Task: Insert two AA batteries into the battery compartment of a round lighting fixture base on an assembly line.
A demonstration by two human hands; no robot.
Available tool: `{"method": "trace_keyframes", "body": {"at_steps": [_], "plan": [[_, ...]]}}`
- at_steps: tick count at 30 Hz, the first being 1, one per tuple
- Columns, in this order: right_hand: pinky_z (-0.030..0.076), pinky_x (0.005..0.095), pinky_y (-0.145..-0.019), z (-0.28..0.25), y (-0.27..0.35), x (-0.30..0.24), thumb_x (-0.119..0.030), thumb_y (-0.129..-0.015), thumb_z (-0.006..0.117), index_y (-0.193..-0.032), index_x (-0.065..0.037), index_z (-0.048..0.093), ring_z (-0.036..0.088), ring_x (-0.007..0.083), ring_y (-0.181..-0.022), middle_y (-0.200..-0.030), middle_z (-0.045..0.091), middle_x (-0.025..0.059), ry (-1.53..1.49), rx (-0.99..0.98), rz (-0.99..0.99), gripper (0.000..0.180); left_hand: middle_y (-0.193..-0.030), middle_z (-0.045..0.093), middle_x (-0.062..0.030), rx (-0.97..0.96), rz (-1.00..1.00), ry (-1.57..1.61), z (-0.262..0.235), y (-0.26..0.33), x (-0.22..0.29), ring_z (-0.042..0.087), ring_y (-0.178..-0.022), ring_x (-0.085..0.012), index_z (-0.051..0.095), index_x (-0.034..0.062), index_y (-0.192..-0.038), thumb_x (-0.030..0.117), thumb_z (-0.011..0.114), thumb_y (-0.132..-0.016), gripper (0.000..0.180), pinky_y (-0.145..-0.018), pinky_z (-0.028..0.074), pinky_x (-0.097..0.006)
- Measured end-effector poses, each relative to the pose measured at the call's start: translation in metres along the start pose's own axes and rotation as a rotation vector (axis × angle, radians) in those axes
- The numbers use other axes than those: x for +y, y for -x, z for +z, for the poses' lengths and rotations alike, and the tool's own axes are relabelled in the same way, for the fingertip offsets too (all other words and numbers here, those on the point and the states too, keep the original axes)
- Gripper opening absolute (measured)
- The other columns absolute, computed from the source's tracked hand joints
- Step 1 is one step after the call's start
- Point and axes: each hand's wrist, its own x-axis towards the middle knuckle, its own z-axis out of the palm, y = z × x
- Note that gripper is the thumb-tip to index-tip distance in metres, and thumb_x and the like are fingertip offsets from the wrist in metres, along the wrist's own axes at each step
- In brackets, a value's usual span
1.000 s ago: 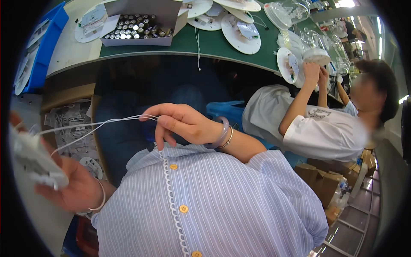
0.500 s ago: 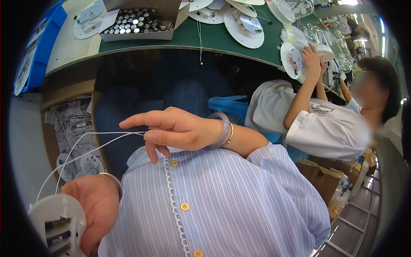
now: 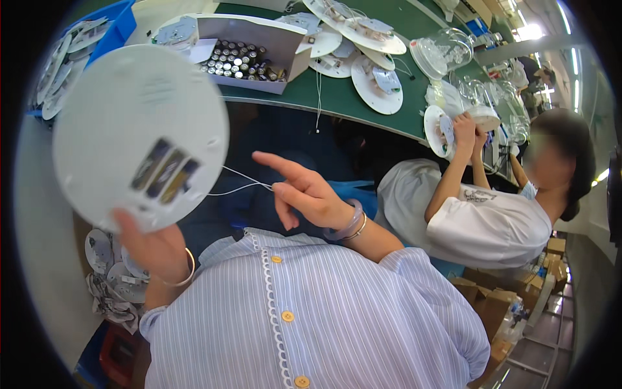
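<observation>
At the left I hold up a white round disc (image 3: pixel 110 123), with my left hand (image 3: pixel 154 251) gripping its lower edge. Three batteries (image 3: pixel 167 171) sit side by side in a slot on the disc's face. A thin white cord (image 3: pixel 246 176) runs from behind the disc to my right hand (image 3: pixel 310 198), which pinches it near the thumb. The index finger of that hand points out to the left, apart from the cord. Where the cord joins the disc is hidden.
Across the green bench (image 3: pixel 298 104) stand a carton (image 3: pixel 249 86) of upright batteries, stacked white discs (image 3: pixel 376 91) and clear domes (image 3: pixel 447 52). A blue bin (image 3: pixel 120 32) holds more discs. A co-worker (image 3: pixel 486 220) sits at the right. Cardboard boxes (image 3: pixel 499 305) lie lower right.
My left hand has raised the disc from the lower left up to chest height, its battery side turned into view. My right hand has shifted right, still holding the cord. The view has tilted.
</observation>
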Motion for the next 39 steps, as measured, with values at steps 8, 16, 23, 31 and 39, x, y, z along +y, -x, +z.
{"method": "trace_keyframes", "body": {"at_steps": [8, 16, 23, 31, 39], "plan": [[0.045, 0.0264, -0.051, -0.017, 0.01, -0.023, -0.018, -0.089, 0.045, -0.13, 0.007, 0.024, 0.055, 0.0173, -0.049, -0.068, 0.059, 0.0126, 0.961, 0.289, 0.004, 0.052, -0.125, 0.045, -0.0146, -0.633, 0.457, -0.884, 0.012, -0.001, -0.015, 0.046, -0.111, -0.0232, 0.04, 0.0013, -0.12, 0.01, 0.057, -0.083, 0.042, -0.096, 0.033, -0.035], [0.046, 0.021, -0.056, 0.007, 0.021, -0.039, -0.039, -0.092, 0.036, -0.127, 0.007, 0.032, 0.059, 0.0116, -0.07, -0.103, 0.057, 0.0123, 0.0, 0.461, -0.287, 0.058, -0.116, 0.056, -0.0025, -0.906, 1.033, -1.293, 0.047, -0.003, -0.03, 0.048, -0.11, -0.0203, 0.06, 0.0258, -0.076, 0.029, 0.072, -0.061, 0.02, -0.103, 0.026, -0.045], [0.047, 0.0236, -0.049, -0.018, 0.024, -0.064, -0.023, -0.09, 0.044, -0.11, 0.006, 0.048, 0.058, 0.0135, -0.059, -0.083, 0.061, 0.0119, -0.162, 0.564, -0.236, 0.035, -0.117, 0.054, -0.0098, -0.933, 0.986, -1.303, 0.047, -0.007, -0.026, 0.047, -0.111, -0.0237, 0.065, 0.0222, -0.096, 0.022, 0.072, -0.064, 0.032, -0.099, 0.031, -0.041], [0.051, 0.027, -0.065, -0.165, 0.012, -0.097, -0.018, -0.093, 0.04, -0.109, -0.002, 0.048, 0.059, 0.0151, -0.083, -0.101, 0.059, 0.0118, -0.593, 0.377, -0.609, 0.024, -0.123, 0.046, -0.0169, -0.696, 0.834, -1.261, 0.027, -0.007, -0.015, 0.043, -0.114, -0.0329, 0.065, 0.0087, -0.099, 0.003, 0.062, -0.069, 0.03, -0.095, 0.035, -0.038], [0.052, 0.028, -0.067, -0.303, 0.014, -0.055, -0.02, -0.096, 0.026, -0.113, 0.002, 0.042, 0.06, 0.0182, -0.081, -0.114, 0.054, 0.0174, -0.884, 0.664, -0.561, 0.033, -0.117, 0.05, -0.016, -0.587, 0.706, -1.261, 0.003, -0.028, -0.015, 0.046, -0.111, -0.0324, 0.061, 0.0038, -0.101, -0.003, 0.058, -0.073, 0.029, -0.093, 0.036, -0.038]]}}
